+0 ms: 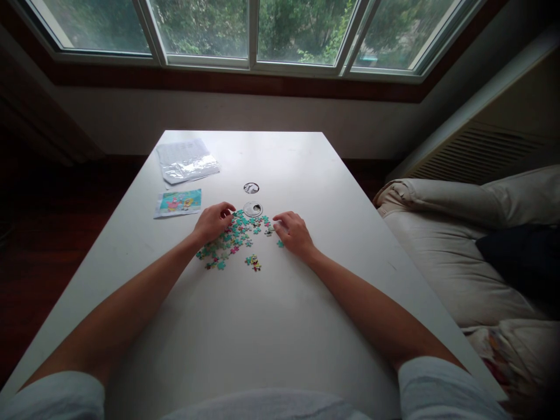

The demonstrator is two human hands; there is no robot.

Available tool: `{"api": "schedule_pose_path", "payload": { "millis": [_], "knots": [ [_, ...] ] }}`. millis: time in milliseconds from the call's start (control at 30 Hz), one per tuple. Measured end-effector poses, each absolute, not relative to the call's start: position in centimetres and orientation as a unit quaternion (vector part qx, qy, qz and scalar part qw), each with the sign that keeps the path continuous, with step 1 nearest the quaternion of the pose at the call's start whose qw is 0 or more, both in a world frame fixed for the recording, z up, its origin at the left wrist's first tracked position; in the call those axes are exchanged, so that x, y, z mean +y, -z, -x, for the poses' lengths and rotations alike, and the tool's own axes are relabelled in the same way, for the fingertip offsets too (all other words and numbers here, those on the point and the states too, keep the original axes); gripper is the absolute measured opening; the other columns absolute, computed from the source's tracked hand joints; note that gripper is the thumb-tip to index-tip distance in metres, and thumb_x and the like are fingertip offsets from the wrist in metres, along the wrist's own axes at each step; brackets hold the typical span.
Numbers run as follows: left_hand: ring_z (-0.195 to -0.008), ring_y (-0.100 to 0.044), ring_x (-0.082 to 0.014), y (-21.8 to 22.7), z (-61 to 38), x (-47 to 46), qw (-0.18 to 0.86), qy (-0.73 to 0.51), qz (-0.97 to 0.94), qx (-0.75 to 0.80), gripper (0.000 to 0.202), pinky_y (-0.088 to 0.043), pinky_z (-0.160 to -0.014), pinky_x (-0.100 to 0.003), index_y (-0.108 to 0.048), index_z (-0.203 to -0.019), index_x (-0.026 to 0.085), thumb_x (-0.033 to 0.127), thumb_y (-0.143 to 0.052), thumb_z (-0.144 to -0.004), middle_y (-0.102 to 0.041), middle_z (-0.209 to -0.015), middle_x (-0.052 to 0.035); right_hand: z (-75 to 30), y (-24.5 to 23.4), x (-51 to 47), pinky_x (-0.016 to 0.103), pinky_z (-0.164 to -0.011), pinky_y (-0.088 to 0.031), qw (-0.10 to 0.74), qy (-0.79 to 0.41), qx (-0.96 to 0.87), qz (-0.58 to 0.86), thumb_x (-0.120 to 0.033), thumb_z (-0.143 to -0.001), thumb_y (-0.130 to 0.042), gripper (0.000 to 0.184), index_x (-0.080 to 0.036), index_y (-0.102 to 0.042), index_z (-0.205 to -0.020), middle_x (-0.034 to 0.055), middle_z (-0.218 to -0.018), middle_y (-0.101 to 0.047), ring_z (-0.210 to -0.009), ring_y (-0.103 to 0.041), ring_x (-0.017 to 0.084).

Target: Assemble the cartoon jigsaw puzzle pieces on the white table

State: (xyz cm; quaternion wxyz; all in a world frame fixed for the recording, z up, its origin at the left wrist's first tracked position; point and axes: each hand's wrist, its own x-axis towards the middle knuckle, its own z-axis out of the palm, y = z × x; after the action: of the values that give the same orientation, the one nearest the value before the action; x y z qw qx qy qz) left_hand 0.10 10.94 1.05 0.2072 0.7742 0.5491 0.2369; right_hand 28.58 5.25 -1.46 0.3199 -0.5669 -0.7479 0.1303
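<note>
A loose heap of small jigsaw puzzle pieces [236,232], mostly turquoise with some pink and yellow, lies on the white table [271,326]. At the heap's upper left edge is my left hand [213,223], its fingers curled with a gap between thumb and forefinger. My right hand [294,233] rests just right of the heap, fingers loosely bent and apart; a turquoise piece lies by its thumb. Nearer to me, a small joined cluster of yellow and turquoise pieces [254,262] sits apart. Whether fingertips touch any piece is too small to tell.
Beyond the heap are a round clear lid [252,209] and a small shiny disc [251,188]. To the left lie a printed picture card [178,202] and a clear plastic bag [187,160]. A pale sofa [437,256] stands along the right side.
</note>
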Motion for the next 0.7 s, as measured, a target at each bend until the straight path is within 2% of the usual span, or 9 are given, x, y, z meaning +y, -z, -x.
{"api": "schedule_pose_path", "payload": {
  "millis": [233, 500, 700],
  "knots": [
    [-0.075, -0.063, -0.0181, -0.7, 0.8, 13.5, 0.173, -0.237, -0.750, 0.593, 0.025, -0.046, -0.072, -0.030, -0.070, -0.106, 0.025, 0.030, -0.060, -0.084, -0.073, -0.086, -0.0008, -28.5, 1.5, 5.3, 0.042, -0.097, -0.042, 0.317, -0.126, -0.754, 0.562, -0.031, -0.094, -0.055, 0.019, -0.024, -0.067, -0.107, 0.0068, -0.110, -0.067, -0.103, -0.059, 0.024],
    [-0.087, -0.060, -0.0214, 0.0, 1.0, 14.3, 0.122, -0.231, -0.773, 0.579, 0.020, -0.046, -0.086, -0.034, -0.071, -0.098, 0.021, 0.028, -0.060, -0.083, -0.069, -0.090, -0.0053, -28.4, 1.3, 5.0, 0.044, -0.100, -0.041, 0.316, -0.121, -0.763, 0.550, -0.031, -0.094, -0.056, 0.017, -0.026, -0.069, -0.103, 0.0072, -0.114, -0.066, -0.110, -0.057, 0.026],
    [-0.089, -0.060, -0.0217, -0.2, 2.6, 13.3, 0.113, -0.240, -0.769, 0.581, 0.021, -0.046, -0.089, -0.035, -0.072, -0.095, 0.022, 0.028, -0.054, -0.086, -0.068, -0.094, -0.0061, -28.3, 1.4, 4.6, 0.045, -0.102, -0.040, 0.293, -0.103, -0.800, 0.513, -0.030, -0.092, -0.061, 0.016, -0.028, -0.070, -0.105, 0.0067, -0.122, -0.063, -0.117, -0.054, 0.026]
  ]
}}
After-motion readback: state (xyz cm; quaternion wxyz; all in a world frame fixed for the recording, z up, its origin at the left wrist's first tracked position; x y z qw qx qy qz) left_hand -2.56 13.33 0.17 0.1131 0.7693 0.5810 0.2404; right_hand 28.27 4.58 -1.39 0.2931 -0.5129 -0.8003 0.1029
